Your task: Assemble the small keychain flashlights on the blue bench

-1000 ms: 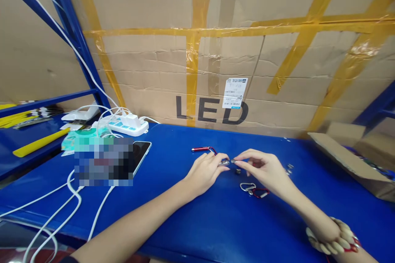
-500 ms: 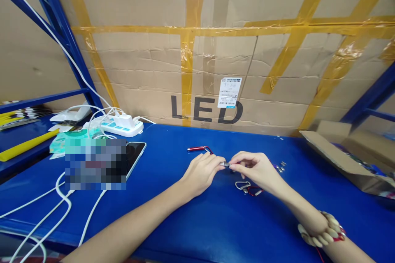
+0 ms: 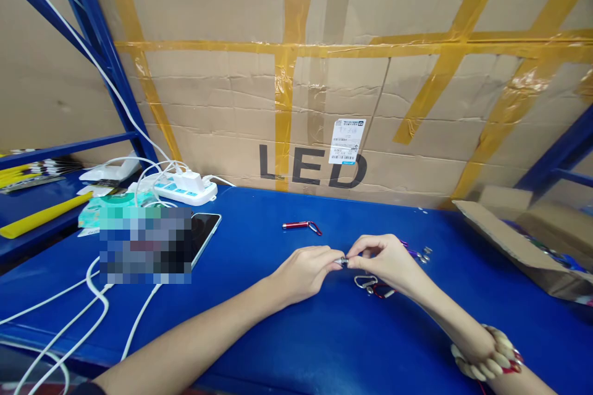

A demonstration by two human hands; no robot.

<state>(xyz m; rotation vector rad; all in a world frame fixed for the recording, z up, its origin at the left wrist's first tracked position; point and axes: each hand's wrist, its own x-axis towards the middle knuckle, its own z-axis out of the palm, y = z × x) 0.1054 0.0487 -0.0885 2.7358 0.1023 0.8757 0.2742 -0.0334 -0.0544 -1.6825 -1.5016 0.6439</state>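
My left hand (image 3: 303, 273) is closed, pinching a small silver metal tube (image 3: 341, 261) whose dark end sticks out between thumb and forefinger. The fingertips of my right hand (image 3: 383, 259) are pinched together at that dark end; whether they grip the tube itself or a tiny part on it is hidden. Behind my hands lies a slim red keychain flashlight (image 3: 295, 226) with a red clip loop. A silver carabiner (image 3: 365, 282) and a red carabiner (image 3: 382, 291) rest just below my right hand. Several small silver pieces (image 3: 424, 255) lie to its right, beside something purple.
An open cardboard box (image 3: 491, 228) stands at the right on the blue table (image 3: 287, 345). At the left are a phone (image 3: 206, 236), a white power strip (image 3: 194, 191) and loose white cables (image 3: 99, 296). A large taped carton (image 3: 222, 111) walls off the back.
Both hands have come slightly nearer to me with the silver tube, uncovering the red flashlight's clip loop. My fingers remain pinched at the tube's end.
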